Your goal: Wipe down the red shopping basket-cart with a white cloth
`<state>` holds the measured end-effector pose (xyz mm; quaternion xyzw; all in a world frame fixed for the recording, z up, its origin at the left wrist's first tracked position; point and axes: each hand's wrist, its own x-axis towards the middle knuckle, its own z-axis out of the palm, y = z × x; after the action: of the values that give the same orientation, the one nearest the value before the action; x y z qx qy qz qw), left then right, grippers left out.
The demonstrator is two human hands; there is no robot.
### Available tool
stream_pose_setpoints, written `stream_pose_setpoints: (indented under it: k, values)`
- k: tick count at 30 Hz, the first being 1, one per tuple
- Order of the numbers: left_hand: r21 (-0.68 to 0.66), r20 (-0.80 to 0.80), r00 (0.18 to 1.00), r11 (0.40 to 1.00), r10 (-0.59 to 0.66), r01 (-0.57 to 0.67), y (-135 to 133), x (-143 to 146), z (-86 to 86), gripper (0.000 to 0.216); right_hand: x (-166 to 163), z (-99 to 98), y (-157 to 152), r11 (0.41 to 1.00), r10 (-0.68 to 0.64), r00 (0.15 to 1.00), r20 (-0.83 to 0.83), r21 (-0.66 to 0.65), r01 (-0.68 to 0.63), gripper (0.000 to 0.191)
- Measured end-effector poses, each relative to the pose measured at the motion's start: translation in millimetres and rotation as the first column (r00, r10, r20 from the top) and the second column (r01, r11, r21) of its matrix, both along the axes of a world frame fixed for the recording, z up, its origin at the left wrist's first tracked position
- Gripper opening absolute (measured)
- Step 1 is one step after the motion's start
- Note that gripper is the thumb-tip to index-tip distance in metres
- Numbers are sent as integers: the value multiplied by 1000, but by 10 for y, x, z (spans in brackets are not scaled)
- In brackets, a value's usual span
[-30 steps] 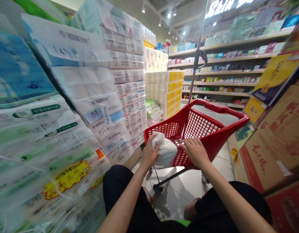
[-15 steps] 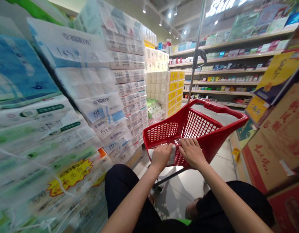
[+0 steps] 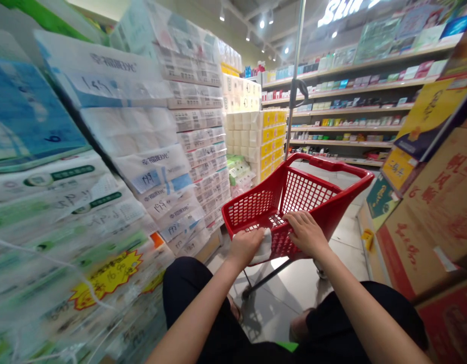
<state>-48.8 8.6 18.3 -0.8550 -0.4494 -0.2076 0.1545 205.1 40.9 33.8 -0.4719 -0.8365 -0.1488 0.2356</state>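
Note:
In front of me stands a red plastic shopping cart with a perforated basket, its near rim facing me. My left hand is closed on a white cloth, pressed against the left part of that rim. Whether it is fabric or paper I cannot tell. Farther right along the same rim, my right hand has its fingers hooked over the top edge. The thumb of the right hand is hidden.
Stacked tissue packs rise close on the left, one bearing a yellow price tag. Cardboard boxes line the right side. A metal pole stands behind the cart, before product shelves. Pale tiles cover the floor.
The cart has shifted and turned slightly leftward in view. My left hand has moved a little left with the cloth, while my right hand has moved slightly right along the rim.

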Motion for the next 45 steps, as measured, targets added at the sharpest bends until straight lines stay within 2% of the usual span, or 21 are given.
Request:
stream_pose_setpoints:
  k: [4,7,10,12,17,20,22,25,28,30,34,37,41,45]
  values:
    - [27,63,992,994,-111,109,-57,-397,-143,20,91,-16,86,1000,-10,1000,7,-5,10,46]
    - [38,115,985,991,-132,128,-38,-440,-220,18,81,10,107,998,-40,999,11,-47,40,42]
    - [42,142,988,998,-54,49,-22,-303,-260,17,-27,42,77,990,-107,994,-20,-95,104,32]
    - [52,134,991,999,2,-9,-33,-176,-266,18,-152,49,26,987,-122,992,-43,-114,116,34]
    - [70,101,994,996,49,-56,-126,156,-227,17,-477,35,-166,992,8,997,-76,-123,-18,39]
    - [54,97,994,997,46,-51,-203,323,-207,20,-490,51,-258,990,50,993,-105,-129,-64,41]
    - [45,90,996,999,11,-15,-242,375,-208,22,-399,74,-295,984,78,988,-133,-148,-97,43]
    - [34,44,989,990,-140,138,-241,315,-214,26,-212,106,-327,970,132,975,-176,-179,-164,45]
    - [-4,-30,950,950,-312,312,-135,105,-202,28,-82,124,-349,957,168,959,-228,-197,-215,47]
    - [-29,-55,935,937,-351,349,-17,-81,-179,26,-47,136,-359,949,188,948,-258,-202,-243,48]
    - [-37,-52,963,964,-266,264,221,-426,-108,25,-61,174,-350,941,214,937,-276,-199,-273,51]
    - [-34,-56,973,974,-224,222,319,-554,-70,25,-93,210,-316,939,219,941,-259,-205,-275,52]
    - [-17,-70,975,977,-212,211,313,-486,-89,26,-62,225,-257,945,190,957,-217,-225,-239,52]
    - [23,-59,981,983,-183,184,178,-211,-162,26,95,161,-186,974,93,987,-131,-193,-117,53]
